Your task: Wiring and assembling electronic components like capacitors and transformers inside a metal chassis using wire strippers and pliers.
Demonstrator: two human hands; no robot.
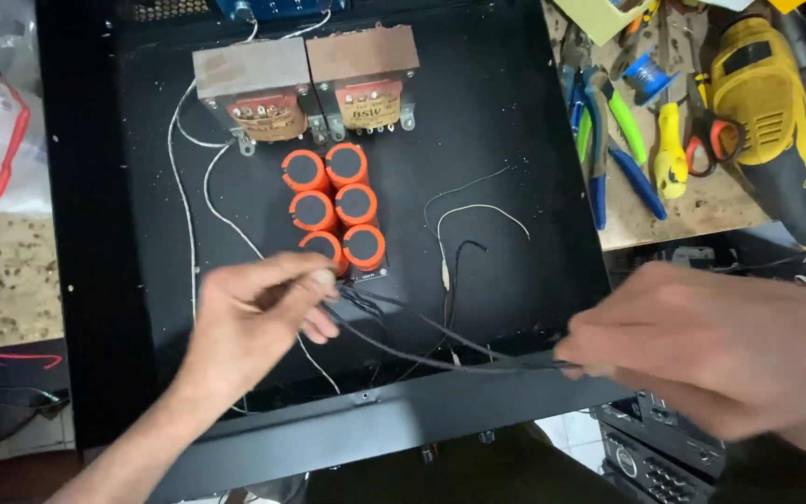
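Over the black chassis (515,140), the dark wires (422,350) run lengthwise between both hands. Left hand (254,317) pinches one end beside the orange capacitors (333,210); right hand (711,345) clenches the other.

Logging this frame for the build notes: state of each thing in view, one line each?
left hand: pinching the dark wire
right hand: gripping the wire's other end
dark wire: stretched between both hands
black chassis: open, lid off
orange capacitors: six, upright, clustered
transformers: two, side by side
white wires: loose, trailing
yellow drill: lying on bench
pliers: lying closed
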